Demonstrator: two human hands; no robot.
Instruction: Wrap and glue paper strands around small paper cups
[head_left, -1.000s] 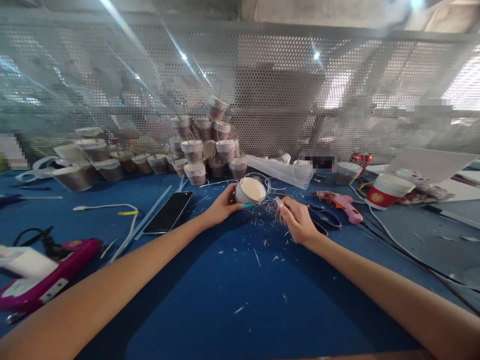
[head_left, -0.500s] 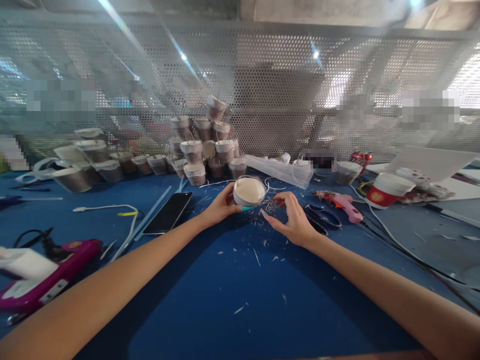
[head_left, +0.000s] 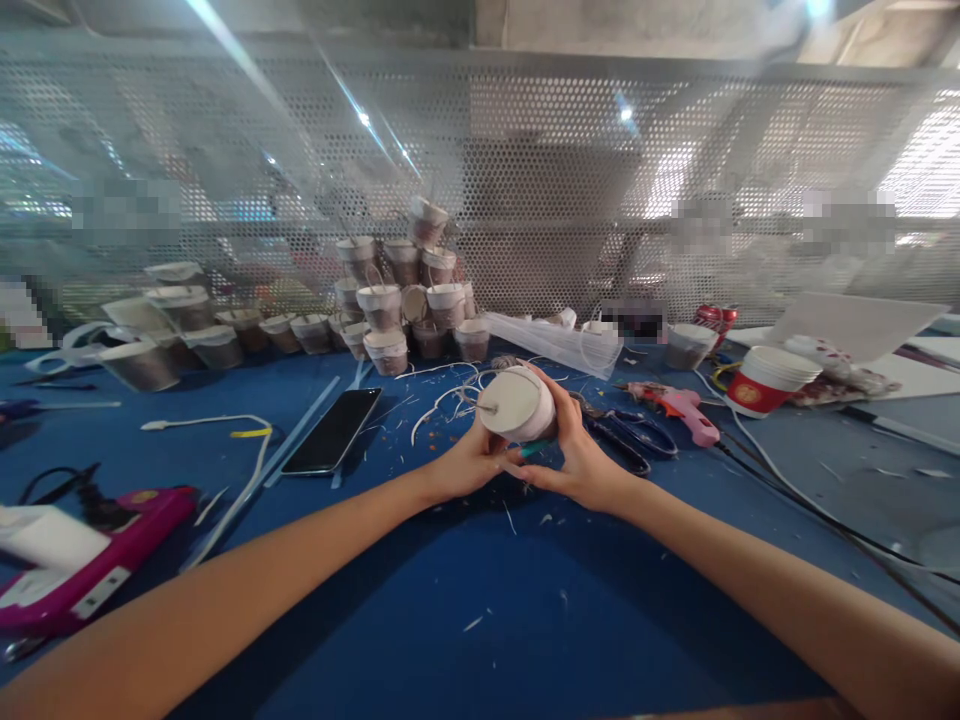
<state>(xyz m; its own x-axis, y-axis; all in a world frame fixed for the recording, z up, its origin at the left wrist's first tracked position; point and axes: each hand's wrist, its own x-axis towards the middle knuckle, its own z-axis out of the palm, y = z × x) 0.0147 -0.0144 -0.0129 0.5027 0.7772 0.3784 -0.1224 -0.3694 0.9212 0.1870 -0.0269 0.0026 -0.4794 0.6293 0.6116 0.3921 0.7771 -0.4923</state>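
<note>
A small white-topped pot (head_left: 513,403) with a thin cord at its upper left is held off the table between both hands, its pale round face tilted up toward me. My left hand (head_left: 480,458) grips it from the lower left, thumb and fingers closed against its side. Around the right side and bottom, my right hand (head_left: 574,445) is wrapped, fingers behind the rim. Just to the right of that hand lie blue-handled scissors (head_left: 637,432). White cord loops (head_left: 450,385) and scraps lie on the blue table behind the pot.
Similar pots (head_left: 381,305) are stacked at the back, with more at the back left. A phone (head_left: 334,432) and a magenta power strip (head_left: 112,560) lie left. To the right are a pink glue gun (head_left: 686,412), its cable, and a red-and-white cup (head_left: 769,380).
My right hand has moved in and taken hold of the pot, which has shifted right and toward me and been turned. The scissors by my right hand are now more exposed.
</note>
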